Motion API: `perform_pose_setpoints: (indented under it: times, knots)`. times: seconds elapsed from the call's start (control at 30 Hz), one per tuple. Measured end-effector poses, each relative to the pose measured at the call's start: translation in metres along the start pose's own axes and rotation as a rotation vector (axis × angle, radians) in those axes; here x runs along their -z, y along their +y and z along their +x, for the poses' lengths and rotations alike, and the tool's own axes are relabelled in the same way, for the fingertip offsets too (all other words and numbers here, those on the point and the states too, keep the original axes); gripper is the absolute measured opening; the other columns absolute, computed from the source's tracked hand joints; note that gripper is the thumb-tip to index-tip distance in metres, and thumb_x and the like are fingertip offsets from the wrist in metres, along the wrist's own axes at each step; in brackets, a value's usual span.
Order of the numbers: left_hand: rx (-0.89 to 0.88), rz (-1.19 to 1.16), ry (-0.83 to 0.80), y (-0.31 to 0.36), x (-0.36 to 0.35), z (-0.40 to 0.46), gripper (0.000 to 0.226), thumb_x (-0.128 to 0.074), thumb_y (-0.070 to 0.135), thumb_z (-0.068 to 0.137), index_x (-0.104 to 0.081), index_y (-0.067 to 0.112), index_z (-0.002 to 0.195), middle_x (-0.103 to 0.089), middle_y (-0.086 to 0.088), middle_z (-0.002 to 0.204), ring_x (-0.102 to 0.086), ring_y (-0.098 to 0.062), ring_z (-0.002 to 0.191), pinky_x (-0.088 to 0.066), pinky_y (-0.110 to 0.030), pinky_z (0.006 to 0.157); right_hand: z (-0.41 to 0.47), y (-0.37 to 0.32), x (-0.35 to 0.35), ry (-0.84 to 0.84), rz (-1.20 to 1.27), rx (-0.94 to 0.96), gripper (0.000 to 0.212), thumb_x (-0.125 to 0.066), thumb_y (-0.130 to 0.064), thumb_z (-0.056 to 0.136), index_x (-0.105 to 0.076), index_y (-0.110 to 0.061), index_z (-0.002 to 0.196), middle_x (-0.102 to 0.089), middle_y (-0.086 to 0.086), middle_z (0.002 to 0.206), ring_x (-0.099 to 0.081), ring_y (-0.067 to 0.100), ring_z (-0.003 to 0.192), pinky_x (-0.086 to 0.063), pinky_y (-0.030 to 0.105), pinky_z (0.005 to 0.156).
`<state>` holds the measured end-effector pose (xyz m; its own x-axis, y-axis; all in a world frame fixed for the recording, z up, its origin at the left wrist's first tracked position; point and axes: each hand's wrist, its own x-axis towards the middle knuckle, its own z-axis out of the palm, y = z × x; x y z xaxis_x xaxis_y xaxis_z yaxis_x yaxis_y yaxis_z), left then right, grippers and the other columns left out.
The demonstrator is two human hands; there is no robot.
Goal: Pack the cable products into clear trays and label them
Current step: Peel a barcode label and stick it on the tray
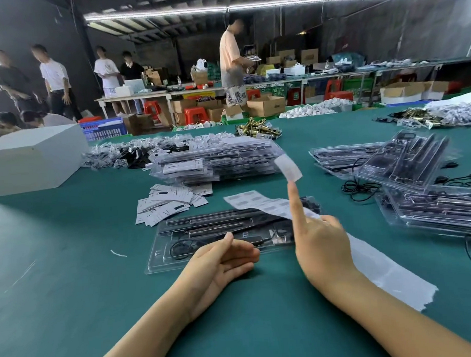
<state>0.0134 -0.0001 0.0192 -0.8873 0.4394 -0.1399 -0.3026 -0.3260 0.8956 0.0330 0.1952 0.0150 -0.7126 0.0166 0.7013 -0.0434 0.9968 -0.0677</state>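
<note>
A small label [288, 167] is carried stuck to the raised forefinger of the right hand [321, 246], whose other fingers are curled and grip nothing, while the left hand [223, 258] is held open and relaxed at the near edge of the filled clear tray [219, 236] on the green table [66, 246]. The label sheet [267, 205] is draped across the tray's right end. For a clean result, the tray should probably be steadied by the left hand, and the label lowered flat and smoothed from one edge.
</note>
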Motion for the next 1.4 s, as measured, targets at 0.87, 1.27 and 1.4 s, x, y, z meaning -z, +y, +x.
perform_pose_setpoints:
  times: [0.87, 1.27, 1.4]
  knots:
    - [-0.016, 0.021, -0.001, -0.001, 0.003, 0.0, 0.037, -0.056, 0.032, 0.082, -0.072, -0.001, 0.087, -0.069, -0.027, 0.102, -0.069, -0.031, 0.097, -0.057, -0.03, 0.078, 0.009, 0.072, -0.025, -0.532, -0.153, -0.717, 0.069, -0.008, -0.059, 0.095, 0.034, -0.029, 0.142, -0.023, 0.023, 0.153, -0.014, 0.038, 0.144, -0.015, 0.057, 0.11]
    - [-0.097, 0.039, 0.011, 0.001, 0.002, -0.003, 0.03, -0.056, 0.029, 0.083, -0.074, 0.005, 0.08, -0.07, -0.022, 0.091, -0.07, -0.031, 0.089, -0.058, -0.033, 0.074, 0.009, 0.025, -0.008, 0.108, 0.085, -0.323, 0.033, -0.063, -0.019, 0.088, -0.059, -0.005, 0.117, -0.053, 0.025, 0.122, -0.052, 0.045, 0.107, -0.044, 0.053, 0.083]
    - [-0.371, 0.274, 0.283, 0.011, 0.015, -0.004, 0.026, -0.058, 0.025, 0.09, -0.072, 0.011, 0.072, -0.068, -0.009, 0.068, -0.067, -0.017, 0.062, -0.051, -0.024, 0.051, 0.006, 0.01, -0.009, 0.216, 0.24, -0.169, 0.013, -0.073, 0.001, 0.076, -0.061, 0.0, 0.082, -0.06, 0.022, 0.109, -0.058, 0.04, 0.101, -0.046, 0.047, 0.084]
